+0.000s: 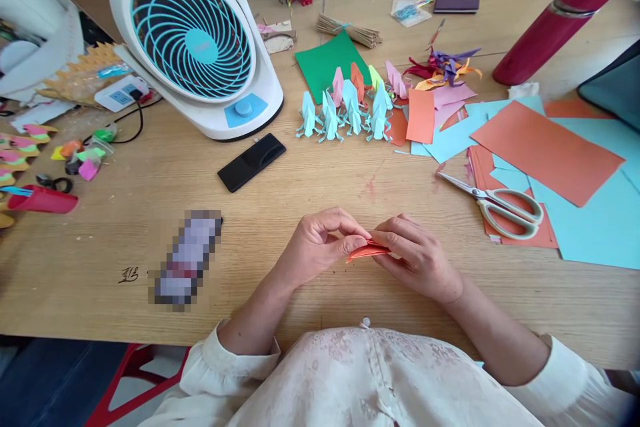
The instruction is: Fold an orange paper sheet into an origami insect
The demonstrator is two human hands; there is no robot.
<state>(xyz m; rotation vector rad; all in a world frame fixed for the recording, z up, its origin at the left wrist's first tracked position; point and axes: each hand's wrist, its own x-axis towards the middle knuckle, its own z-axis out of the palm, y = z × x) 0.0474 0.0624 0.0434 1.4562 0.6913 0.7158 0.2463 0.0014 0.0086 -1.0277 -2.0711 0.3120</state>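
Head view: folded orange paper [369, 252], left of the scissors [483, 194], was pinched by left hand [320, 241] and right hand [424, 255], apparently to keep its layers aligned; large orange sheet [547, 153] lay behind the scissors, presumably for easy reach.

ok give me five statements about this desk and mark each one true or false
1. The left hand and right hand both hold the folded orange paper. True.
2. The scissors are in the left hand. False: the scissors lie over orange sheets on the right.
3. Four light-blue figures form a front row. True.
4. The fan stands on the right. False: the fan stands on the left.
5. A green sheet lies beyond that row. True.
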